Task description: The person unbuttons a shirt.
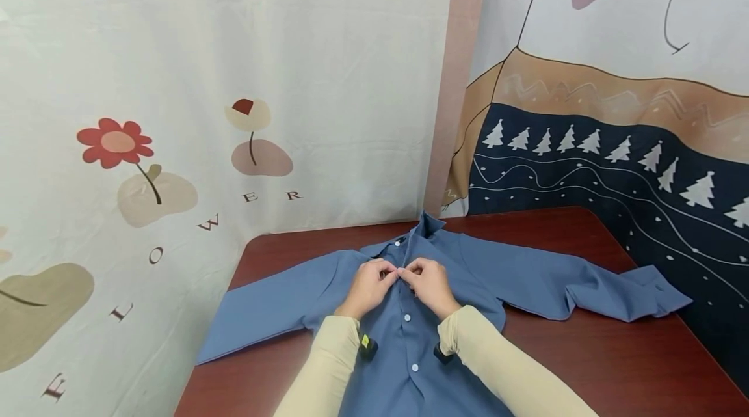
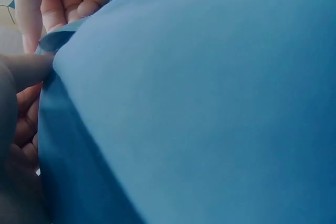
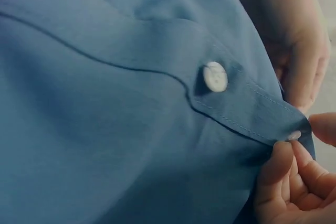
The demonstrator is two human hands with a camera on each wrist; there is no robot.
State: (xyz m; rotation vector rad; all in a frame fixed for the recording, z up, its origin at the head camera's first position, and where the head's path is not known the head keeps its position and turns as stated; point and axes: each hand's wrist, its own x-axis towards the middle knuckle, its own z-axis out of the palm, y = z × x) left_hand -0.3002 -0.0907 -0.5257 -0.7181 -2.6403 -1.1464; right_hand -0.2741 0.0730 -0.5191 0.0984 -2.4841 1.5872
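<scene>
A blue long-sleeved button-up shirt point(image 1: 374, 381) lies front up, sleeves spread to both sides. At its upper front edge, the left hand point(image 1: 370, 285) and right hand point(image 1: 432, 283) meet fingertip to fingertip, each pinching the cloth. The right wrist view shows a small white button point(image 3: 295, 136) at the right hand's point(image 3: 296, 187) thumb and fingertip; whether it sits in a buttonhole I cannot tell. Another white button point(image 3: 215, 77) shows further along the placket. In the left wrist view, the left thumb point(image 2: 29, 71) presses the fabric's edge, with the right hand's fingers point(image 2: 68, 1) beyond.
Beneath the shirt is a dark reddish-brown table point(image 1: 620, 365). A pale curtain point(image 1: 351, 79) with printed flowers hangs behind it, and a navy cloth point(image 1: 585, 170) with white trees hangs at the right. The shirt's collar point(image 1: 430, 225) stands up near the table's back edge.
</scene>
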